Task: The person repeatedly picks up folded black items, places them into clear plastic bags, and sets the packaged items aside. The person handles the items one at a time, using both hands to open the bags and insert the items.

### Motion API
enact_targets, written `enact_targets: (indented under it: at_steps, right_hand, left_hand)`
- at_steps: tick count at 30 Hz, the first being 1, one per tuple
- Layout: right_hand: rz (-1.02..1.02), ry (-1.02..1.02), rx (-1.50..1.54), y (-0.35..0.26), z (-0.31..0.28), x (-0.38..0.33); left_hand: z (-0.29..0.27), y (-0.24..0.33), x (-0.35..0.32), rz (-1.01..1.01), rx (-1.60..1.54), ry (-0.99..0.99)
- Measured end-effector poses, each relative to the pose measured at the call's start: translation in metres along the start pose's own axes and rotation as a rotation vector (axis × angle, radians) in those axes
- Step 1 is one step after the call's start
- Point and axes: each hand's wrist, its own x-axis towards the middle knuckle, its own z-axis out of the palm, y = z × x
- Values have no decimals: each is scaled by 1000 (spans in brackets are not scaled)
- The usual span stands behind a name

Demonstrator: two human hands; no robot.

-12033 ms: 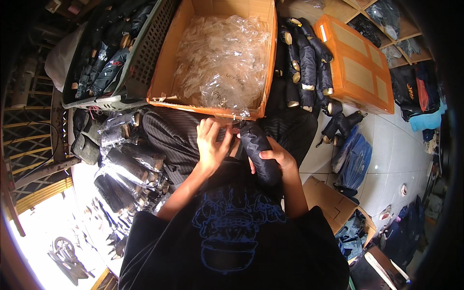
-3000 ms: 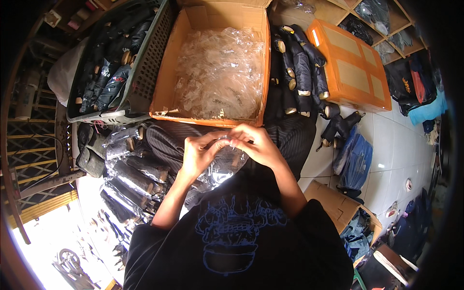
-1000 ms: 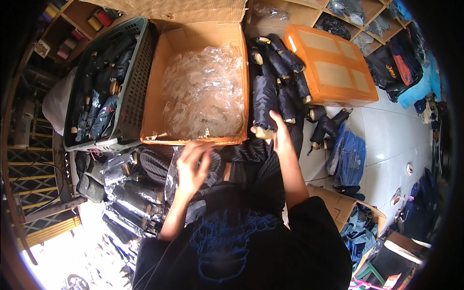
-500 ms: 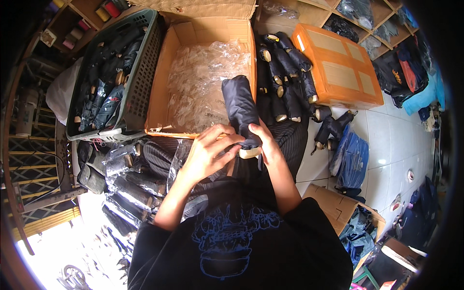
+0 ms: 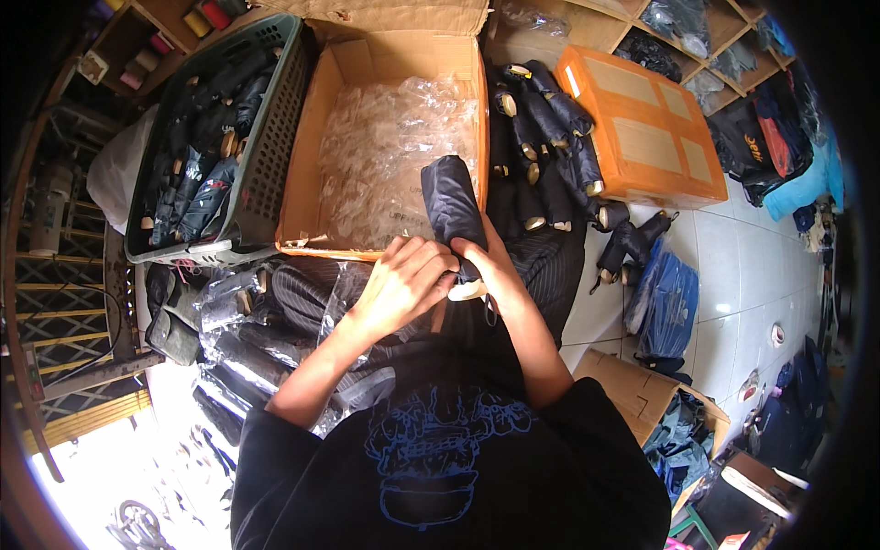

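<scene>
A folded black umbrella (image 5: pixel 451 197) with a pale handle end stands tilted in front of me, its top leaning away over the edge of the open carton. Wrapped around its lower part is my right hand (image 5: pixel 490 266), thumb across the dark fabric. My left hand (image 5: pixel 403 280) is closed at the umbrella's lower left side, fingers pinching the fabric just above the handle; the fingertips are partly hidden. Beyond both hands, the open cardboard carton (image 5: pixel 291 206) holds crumpled clear plastic sleeves (image 5: pixel 390 137).
A dark perforated basket (image 5: pixel 266 137) of umbrellas stands left of the carton. More folded umbrellas (image 5: pixel 541 119) lie to its right, beside a taped orange box (image 5: pixel 646 128). Plastic-wrapped umbrellas (image 5: pixel 243 367) lie at my left. An open box (image 5: pixel 623 390) of dark fabric sits at lower right.
The umbrella has come slightly lower and nearer to me. My left fingers have closed in at its lower side, and my right thumb has shifted left across the fabric.
</scene>
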Motion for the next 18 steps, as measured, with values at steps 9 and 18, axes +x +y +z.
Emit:
enact_targets:
  at_steps: [9, 18]
  right_hand:
    - [-29, 51, 49, 15, -4, 3]
    - [-49, 158, -27, 29, 4, 6]
  left_hand:
    - [15, -7, -9, -33, -54, 94]
    - [15, -8, -11, -184, 118, 12]
